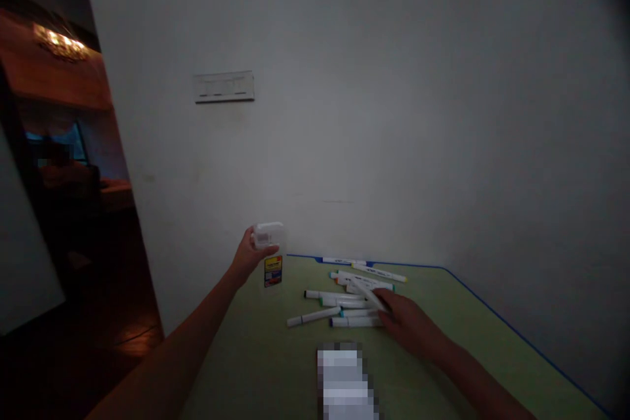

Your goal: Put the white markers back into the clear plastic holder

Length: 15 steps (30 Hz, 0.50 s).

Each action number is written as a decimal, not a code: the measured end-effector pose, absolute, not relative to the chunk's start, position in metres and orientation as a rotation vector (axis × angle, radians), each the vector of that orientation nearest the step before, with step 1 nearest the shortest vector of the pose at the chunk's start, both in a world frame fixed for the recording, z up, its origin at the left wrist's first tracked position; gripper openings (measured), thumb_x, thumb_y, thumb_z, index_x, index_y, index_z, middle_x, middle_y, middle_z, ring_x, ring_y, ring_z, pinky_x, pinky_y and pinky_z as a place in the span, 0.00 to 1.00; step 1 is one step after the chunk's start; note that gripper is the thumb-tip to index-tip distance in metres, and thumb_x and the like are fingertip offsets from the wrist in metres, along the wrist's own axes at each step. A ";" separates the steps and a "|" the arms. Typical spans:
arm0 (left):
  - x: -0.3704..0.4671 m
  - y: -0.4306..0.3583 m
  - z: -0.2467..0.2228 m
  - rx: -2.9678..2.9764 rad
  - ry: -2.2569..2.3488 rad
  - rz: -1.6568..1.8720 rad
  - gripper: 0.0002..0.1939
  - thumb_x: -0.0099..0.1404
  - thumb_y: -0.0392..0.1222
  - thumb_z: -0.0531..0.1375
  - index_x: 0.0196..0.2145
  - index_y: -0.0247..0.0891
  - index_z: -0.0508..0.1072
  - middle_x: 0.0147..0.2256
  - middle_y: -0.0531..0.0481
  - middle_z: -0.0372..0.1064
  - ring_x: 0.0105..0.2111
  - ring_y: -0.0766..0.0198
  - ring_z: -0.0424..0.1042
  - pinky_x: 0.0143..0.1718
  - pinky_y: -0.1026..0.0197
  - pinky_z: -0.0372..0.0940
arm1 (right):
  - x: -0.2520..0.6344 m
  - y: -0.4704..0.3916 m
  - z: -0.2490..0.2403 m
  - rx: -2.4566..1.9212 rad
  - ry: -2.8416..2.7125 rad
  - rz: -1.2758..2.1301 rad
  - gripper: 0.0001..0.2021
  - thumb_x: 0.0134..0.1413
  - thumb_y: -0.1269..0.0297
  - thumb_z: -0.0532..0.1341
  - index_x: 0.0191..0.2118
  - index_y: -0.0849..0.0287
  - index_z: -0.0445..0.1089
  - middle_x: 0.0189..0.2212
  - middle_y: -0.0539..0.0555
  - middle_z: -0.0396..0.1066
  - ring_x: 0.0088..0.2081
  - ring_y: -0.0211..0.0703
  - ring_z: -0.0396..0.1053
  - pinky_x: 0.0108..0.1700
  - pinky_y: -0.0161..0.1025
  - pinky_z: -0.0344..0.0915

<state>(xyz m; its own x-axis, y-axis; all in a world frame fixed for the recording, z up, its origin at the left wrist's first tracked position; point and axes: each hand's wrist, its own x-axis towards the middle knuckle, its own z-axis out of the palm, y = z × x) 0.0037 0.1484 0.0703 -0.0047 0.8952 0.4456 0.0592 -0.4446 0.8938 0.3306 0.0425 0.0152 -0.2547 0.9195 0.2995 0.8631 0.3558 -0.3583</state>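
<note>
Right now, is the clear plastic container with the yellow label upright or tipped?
Upright: the clear plastic container stands lid upward on the green table, the left hand gripping its top.

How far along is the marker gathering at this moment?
Done: nothing clearly packed; the clear case shows no markers inside, though the dim light makes that hard to judge. In hand: the left hand holds the case upright at the green table edge, and the right hand grips one marker from the pile. Left: the loose markers scattered on the table.
</note>
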 end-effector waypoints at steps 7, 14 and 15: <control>-0.003 0.103 0.069 1.503 0.882 1.526 0.27 0.42 0.38 0.67 0.39 0.34 0.62 0.33 0.50 0.68 0.32 0.63 0.70 0.37 0.58 0.64 | 0.268 0.051 0.076 -1.188 -2.148 0.022 0.12 0.52 0.66 0.47 0.39 0.59 0.64 0.33 0.56 0.68 0.33 0.42 0.66 0.36 0.38 0.63; -0.003 0.080 0.062 1.510 0.706 1.549 0.26 0.43 0.39 0.66 0.40 0.36 0.63 0.36 0.48 0.67 0.35 0.61 0.68 0.35 0.60 0.64 | 0.152 0.048 0.137 -0.982 -2.512 -0.703 0.25 0.45 0.65 0.56 0.53 0.56 0.56 0.51 0.62 0.57 0.30 0.42 0.69 0.30 0.39 0.63; -0.003 0.077 0.061 1.513 0.684 1.553 0.24 0.44 0.39 0.66 0.40 0.36 0.64 0.36 0.48 0.67 0.36 0.61 0.67 0.36 0.61 0.63 | 0.144 0.049 0.137 -0.947 -2.555 -0.769 0.23 0.46 0.65 0.55 0.52 0.58 0.57 0.49 0.63 0.59 0.30 0.42 0.69 0.29 0.38 0.63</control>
<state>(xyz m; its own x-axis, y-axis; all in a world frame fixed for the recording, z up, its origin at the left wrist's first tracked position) -0.0033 0.0765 0.0613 0.0826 0.8508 0.5189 -0.1921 -0.4973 0.8460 0.1442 0.0485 0.1369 -0.7337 0.5064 0.4530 0.6723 0.6376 0.3761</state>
